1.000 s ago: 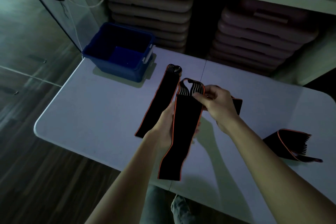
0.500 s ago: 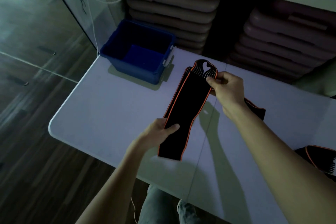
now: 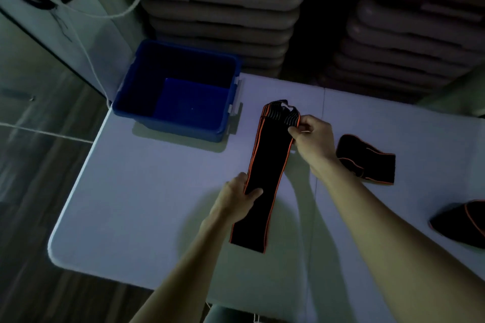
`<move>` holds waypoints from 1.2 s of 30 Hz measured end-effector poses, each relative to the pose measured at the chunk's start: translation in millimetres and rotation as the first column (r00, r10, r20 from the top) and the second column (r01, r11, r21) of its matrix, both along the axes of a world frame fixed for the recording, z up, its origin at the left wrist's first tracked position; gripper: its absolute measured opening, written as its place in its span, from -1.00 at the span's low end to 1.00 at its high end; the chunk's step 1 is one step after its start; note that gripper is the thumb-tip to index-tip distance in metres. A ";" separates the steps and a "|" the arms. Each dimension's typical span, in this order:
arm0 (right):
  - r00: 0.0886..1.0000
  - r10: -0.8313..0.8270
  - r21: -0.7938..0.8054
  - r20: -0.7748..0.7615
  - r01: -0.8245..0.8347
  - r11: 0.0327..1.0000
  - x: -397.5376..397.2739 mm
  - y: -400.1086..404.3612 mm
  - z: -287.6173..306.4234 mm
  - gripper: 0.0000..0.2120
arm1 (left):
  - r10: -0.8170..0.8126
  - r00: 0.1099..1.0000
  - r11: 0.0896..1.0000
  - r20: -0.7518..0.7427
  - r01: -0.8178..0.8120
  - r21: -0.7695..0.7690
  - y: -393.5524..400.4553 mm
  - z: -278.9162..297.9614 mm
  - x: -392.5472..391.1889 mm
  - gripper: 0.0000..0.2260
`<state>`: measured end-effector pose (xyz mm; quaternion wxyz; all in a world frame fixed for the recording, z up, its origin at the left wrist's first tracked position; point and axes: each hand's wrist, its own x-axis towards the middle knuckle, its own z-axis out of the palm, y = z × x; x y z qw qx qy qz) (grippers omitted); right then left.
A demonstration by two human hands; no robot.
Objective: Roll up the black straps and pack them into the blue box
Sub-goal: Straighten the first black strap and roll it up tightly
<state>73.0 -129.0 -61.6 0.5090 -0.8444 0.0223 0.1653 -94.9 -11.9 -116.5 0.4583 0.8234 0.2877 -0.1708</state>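
Observation:
A long black strap (image 3: 267,165) with orange edges lies stretched across the white table (image 3: 147,191), seemingly on top of a second one. My right hand (image 3: 312,139) pinches its striped far end. My left hand (image 3: 236,199) grips its left edge about midway, thumb on top. The blue box (image 3: 181,89) stands open and empty at the table's far left corner. Another black strap (image 3: 367,160) lies crumpled to the right of my right wrist. A further strap (image 3: 462,223) shows at the right edge of the view.
Stacks of grey flat cases (image 3: 220,10) fill the shelf behind the table. A white cable (image 3: 86,42) hangs down at the far left near the box. Dark wooden floor (image 3: 39,165) lies beyond the table's left edge.
The held strap has come down from the air onto the table, over the one that lay there. My left hand slid to its left edge. The view has shifted closer.

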 end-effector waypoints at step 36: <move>0.989 -0.142 -0.201 -0.031 0.133 0.971 37.0 28.5 -52.9 -0.75 | 0.188 0.925 0.971 0.330 -0.225 0.077 32.3 -28.9 185.2 -0.78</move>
